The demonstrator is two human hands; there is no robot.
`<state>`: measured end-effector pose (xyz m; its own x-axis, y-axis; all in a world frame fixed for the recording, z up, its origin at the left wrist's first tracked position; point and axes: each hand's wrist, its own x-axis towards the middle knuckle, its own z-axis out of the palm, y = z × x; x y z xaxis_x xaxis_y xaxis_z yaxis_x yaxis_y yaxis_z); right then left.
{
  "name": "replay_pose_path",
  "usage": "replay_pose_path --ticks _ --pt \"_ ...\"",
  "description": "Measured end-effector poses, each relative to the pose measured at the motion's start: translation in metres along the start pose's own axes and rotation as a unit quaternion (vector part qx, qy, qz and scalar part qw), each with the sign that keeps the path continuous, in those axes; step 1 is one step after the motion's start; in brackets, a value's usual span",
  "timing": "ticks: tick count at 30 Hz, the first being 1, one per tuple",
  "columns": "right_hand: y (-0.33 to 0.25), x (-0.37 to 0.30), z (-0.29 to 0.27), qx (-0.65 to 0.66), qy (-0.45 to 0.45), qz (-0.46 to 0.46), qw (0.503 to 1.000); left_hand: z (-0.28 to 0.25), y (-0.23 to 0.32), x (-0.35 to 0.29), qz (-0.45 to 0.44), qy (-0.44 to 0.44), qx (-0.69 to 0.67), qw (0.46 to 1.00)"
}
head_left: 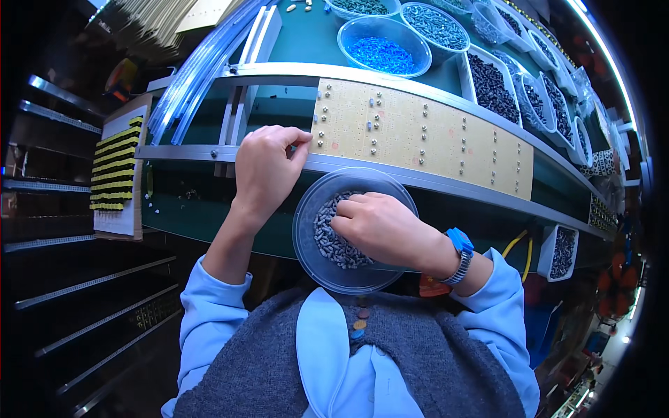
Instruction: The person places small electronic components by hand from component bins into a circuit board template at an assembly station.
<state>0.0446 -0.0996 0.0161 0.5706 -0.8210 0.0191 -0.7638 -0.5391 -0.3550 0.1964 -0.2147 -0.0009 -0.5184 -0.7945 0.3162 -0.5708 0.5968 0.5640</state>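
Left hand (268,167): fingers pressed together at the tan board (408,136), can't tell if they've got anything
Right hand (387,226): fingers curled into the bowl (304,247), tips hidden, so can't tell
Grey parts (333,244): piled in that bowl; I'd pick 1 or 2, lightly imo

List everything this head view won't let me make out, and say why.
All in the head view:
1. Right hand: fingertips hidden by its own curled fingers; any grip unclear.
2. Clear plastic bowl: its floor is covered by small grey components.
3. Left hand: anything pinched is too small to tell.
4. Tan circuit board: fine markings too small.
5. Bowl of green pieces: cut off by the top edge.
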Motion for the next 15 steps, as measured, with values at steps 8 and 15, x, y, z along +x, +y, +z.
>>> replay_pose_path --ticks 8,15 --pt "-0.002 -0.005 0.004 0.047 0.017 0.007 0.999 -0.008 -0.009 0.01 0.056 -0.07 -0.047 0.995" --pt "-0.003 -0.007 0.002 0.056 0.038 0.022 0.997 -0.008 -0.02 0.016 0.082 -0.09 -0.076 0.99"
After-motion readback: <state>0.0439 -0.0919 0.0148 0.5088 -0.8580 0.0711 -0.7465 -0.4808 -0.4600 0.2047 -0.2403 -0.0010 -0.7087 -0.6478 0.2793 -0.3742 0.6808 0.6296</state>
